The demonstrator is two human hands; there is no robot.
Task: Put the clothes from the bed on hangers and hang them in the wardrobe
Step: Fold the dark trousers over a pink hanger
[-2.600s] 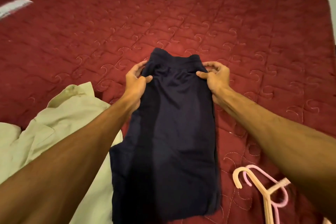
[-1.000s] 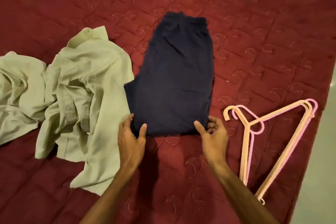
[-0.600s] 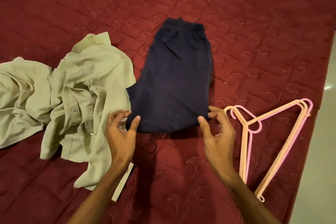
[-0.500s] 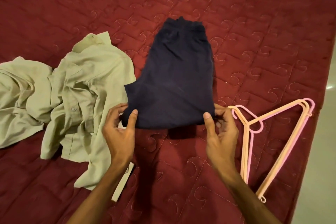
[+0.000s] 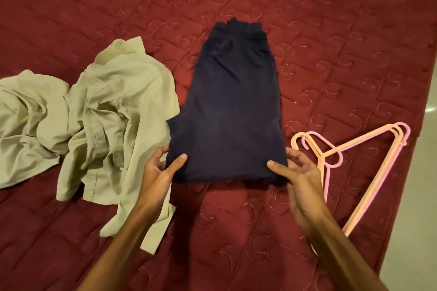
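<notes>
Across the whole view spreads the bed [image 5: 331, 30] with its dark red quilted cover, and a strip of pale floor [image 5: 423, 196] shows at 3 o'clock. At 9 o'clock from the centre a crumpled pale green shirt [image 5: 123, 106] lies on the cover, its right edge just beside the folded navy trousers [image 5: 231, 113]. The trousers lie flat at the centre, waistband towards 12 o'clock. At 4 o'clock from them two hangers [image 5: 375, 188], one peach and one pink, lie stacked near the bed's edge. My left hand [image 5: 158, 172] pinches the trousers' 7 o'clock corner, thumb on top and fingers beneath. My right hand [image 5: 300, 172] pinches the 5 o'clock corner likewise.
</notes>
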